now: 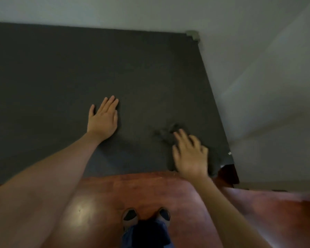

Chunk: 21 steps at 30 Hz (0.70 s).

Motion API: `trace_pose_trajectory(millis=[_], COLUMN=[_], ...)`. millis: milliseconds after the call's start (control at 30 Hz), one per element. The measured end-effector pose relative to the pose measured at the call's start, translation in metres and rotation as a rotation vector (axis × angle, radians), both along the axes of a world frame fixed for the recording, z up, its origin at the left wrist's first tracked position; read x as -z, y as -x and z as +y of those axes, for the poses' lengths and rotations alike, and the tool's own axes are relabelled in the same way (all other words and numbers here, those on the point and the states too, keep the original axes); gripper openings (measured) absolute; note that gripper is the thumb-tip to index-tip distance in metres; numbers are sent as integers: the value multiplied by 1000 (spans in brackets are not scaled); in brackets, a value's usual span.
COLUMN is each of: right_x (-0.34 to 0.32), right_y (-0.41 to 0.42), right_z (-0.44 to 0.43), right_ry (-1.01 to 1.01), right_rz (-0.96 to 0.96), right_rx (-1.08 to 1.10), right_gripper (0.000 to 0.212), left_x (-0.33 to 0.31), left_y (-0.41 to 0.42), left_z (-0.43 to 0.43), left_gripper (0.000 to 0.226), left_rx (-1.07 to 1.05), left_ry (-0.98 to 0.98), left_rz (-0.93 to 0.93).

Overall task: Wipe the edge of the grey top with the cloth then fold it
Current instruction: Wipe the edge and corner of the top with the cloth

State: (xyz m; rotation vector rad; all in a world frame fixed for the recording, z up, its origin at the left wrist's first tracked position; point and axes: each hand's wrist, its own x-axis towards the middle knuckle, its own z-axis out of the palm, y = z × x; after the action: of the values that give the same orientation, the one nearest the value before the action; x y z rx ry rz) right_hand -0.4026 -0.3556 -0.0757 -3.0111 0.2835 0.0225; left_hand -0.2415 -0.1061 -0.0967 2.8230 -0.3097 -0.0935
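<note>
A dark grey top (61, 72) fills most of the head view, its near edge running above the floor. A crumpled dark grey cloth (166, 134) lies near the top's front right corner, hard to tell apart from the surface. My right hand (190, 154) presses down on the cloth with fingers spread and is blurred. Part of the cloth hangs over the front edge below that hand. My left hand (103, 120) rests flat on the bare top to the left of the cloth, fingers together, holding nothing.
White walls (258, 77) close in behind and to the right of the top. A small grey block (193, 35) sits at the far right corner. Below the near edge is a reddish wooden floor (141, 190) with my shoes (147, 214).
</note>
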Motion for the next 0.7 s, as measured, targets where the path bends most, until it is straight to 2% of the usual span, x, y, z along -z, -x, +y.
trace_pose_trajectory(millis=[67,133,167,200,267,333,533,633,700], right_x=[3,5,4,4,1,3,7,12,11], right_y=[-4,-16,-23,-27,-23,-13,6,7,7], right_z=[-23,1,20,33,39,6,-89,-135,-163], right_ry=[-56,-91,-130,-151,-139,-71,-32,-261,-333], right_rz=[27,21,28,12,7,-45,-76,-32,73], right_rx=[225,463,502,450,178,79,350,569,658], right_gripper=[48,52,53,53,49,44,45,45,47], left_x=[-1,-4,-5,-7,-10,-9,-1,1,2], left_y=[1,2,3,2,2,4,9,8,8], left_z=[-8,-25,-34,-50,-77,-109,-123,-123,-122], left_gripper=[49,49,49,50,50,52,59,59,59], left_rx=[-60,-100,-93,-60,-2,40,51,49,46], left_ry=[25,48,50,49,48,39,-56,-58,-58], left_rz=[27,56,65,70,86,108,48,35,31])
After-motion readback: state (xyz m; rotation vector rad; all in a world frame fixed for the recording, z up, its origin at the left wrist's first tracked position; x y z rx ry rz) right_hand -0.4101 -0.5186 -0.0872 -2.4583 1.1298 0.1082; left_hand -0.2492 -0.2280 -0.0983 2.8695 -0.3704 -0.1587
